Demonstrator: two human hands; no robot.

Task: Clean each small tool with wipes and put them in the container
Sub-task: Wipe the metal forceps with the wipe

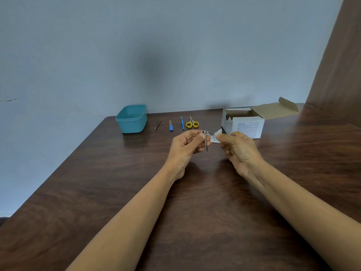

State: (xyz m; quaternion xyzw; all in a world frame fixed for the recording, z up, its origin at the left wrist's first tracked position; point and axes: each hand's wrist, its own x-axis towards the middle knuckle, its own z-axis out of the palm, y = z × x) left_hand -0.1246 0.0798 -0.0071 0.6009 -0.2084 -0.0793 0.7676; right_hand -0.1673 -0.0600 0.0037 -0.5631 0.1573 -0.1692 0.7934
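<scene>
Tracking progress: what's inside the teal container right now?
Inside the teal container only the inner back wall shows, no tool against it. The near wall hides the floor, so contents are unknown.

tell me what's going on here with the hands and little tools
A person holds a small metal tool in the left hand while the right hand pinches a white wipe packet beside it, seemingly opening it. Tweezers, a blue-handled file, a blue tool and yellow scissors lie in a row on the table between the teal container and the open box, not yet put away.
</scene>
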